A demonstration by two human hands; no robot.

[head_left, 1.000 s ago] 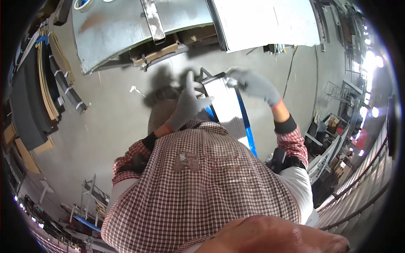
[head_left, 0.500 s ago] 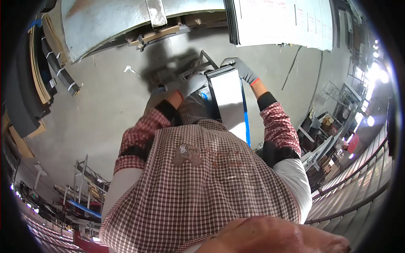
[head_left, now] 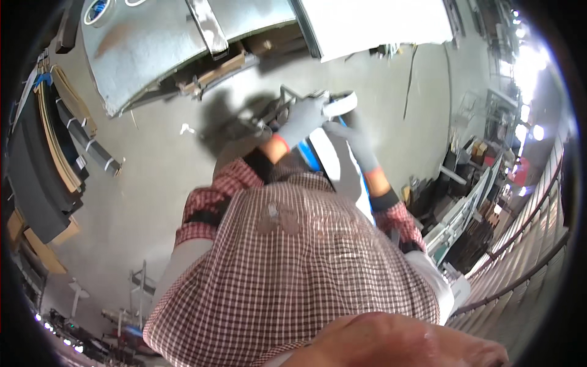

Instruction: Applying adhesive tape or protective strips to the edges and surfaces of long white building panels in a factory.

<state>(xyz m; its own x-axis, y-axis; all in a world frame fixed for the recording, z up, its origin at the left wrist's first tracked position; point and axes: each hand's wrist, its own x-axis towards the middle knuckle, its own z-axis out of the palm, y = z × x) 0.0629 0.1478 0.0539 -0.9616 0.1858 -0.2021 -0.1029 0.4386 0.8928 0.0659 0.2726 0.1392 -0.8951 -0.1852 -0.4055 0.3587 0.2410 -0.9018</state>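
A stack of flat panels [head_left: 345, 168] with a white top face and blue along its sides lies in front of my apron. At its far end my left hand [head_left: 302, 116], in a grey glove, is closed at the left edge of a white roll of tape [head_left: 340, 105]. Just below the roll, my grey-gloved right hand [head_left: 358, 139] reaches over the right edge of the stack, its fingertips pointing left. Motion blurs the right fingers, so their grip cannot be made out. A dark metal frame [head_left: 286, 95] stands beyond my left hand.
Ahead stands a metal-topped table [head_left: 153, 49], with a large white sheet stack [head_left: 373, 27] at its right. Dark foam-like strips and boards [head_left: 46, 165] lie at far left. Metal racks [head_left: 458, 208] and assorted goods stand to the right. A white scrap [head_left: 187, 129] lies on the floor.
Both hands have moved from the sides of the panel stack to its far end, close together. A white tape roll now shows at my left hand. The view has turned slightly.
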